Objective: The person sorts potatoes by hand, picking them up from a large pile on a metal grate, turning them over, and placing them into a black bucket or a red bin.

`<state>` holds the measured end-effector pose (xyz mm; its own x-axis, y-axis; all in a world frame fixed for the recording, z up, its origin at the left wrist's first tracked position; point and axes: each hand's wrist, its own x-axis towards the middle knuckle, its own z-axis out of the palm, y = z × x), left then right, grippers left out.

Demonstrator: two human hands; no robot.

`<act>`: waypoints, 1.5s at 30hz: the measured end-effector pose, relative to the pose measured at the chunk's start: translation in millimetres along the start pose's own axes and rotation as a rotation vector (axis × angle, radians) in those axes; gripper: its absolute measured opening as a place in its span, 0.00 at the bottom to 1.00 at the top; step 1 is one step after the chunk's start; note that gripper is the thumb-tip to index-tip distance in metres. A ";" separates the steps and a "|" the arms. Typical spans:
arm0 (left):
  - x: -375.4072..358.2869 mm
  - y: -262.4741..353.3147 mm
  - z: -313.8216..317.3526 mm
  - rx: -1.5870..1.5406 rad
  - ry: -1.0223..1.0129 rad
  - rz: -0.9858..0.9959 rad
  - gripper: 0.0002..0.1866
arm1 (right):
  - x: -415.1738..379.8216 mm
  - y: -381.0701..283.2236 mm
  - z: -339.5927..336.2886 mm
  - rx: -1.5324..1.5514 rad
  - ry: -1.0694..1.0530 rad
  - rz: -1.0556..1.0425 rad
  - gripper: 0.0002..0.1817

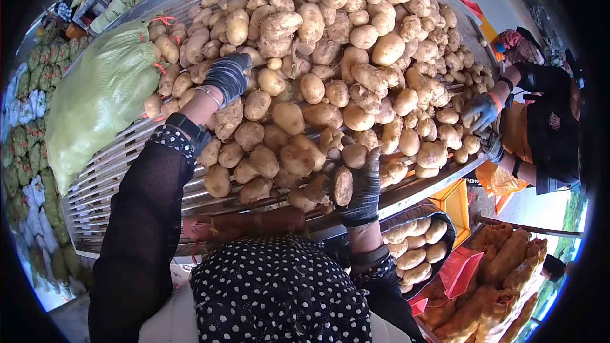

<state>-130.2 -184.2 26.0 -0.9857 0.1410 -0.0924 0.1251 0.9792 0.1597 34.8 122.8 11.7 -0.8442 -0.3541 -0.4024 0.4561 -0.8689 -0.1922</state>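
Observation:
A heap of potatoes covers a slatted metal table. My left hand, in a grey striped glove, lies on the left part of the heap with its fingers curled down; whatever is under them is hidden. Close to the table's near edge, my right hand in a dark glove is closed about potatoes. One small oval potato shows against its palm side, and a rounder potato sits by its fingers. Below that hand, a dark-rimmed container holds several large, smooth potatoes.
A full green mesh sack lies on the table's left side. At the right end, another person's gloved hand reaches to the heap. Filled orange sacks and a yellow crate stand lower right. Stacked sacks line the far left.

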 end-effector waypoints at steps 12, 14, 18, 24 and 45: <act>-77.5 69.2 -12.6 -1.972 -0.234 -0.017 0.24 | 15.5 14.0 7.1 0.073 -0.161 0.082 0.37; -82.0 82.8 -8.6 -2.057 -0.251 0.009 0.23 | 15.7 12.9 10.2 0.088 -0.146 0.086 0.37; -94.1 122.6 -23.9 -1.255 -0.152 0.130 0.21 | 18.7 12.6 10.5 0.126 -0.126 0.061 0.36; -34.0 71.3 3.4 -0.703 0.236 -0.007 0.18 | 12.0 9.1 14.3 0.130 -0.032 0.026 0.36; -93.7 111.5 -30.1 -1.507 -0.163 0.144 0.18 | -3.0 12.5 22.5 0.082 -0.327 0.033 0.34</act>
<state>-27.3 -92.6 82.0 -0.9402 0.3317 -0.0771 -0.1119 -0.0870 0.9899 36.6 105.2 30.7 -0.8813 -0.4627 -0.0964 0.4713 -0.8756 -0.1061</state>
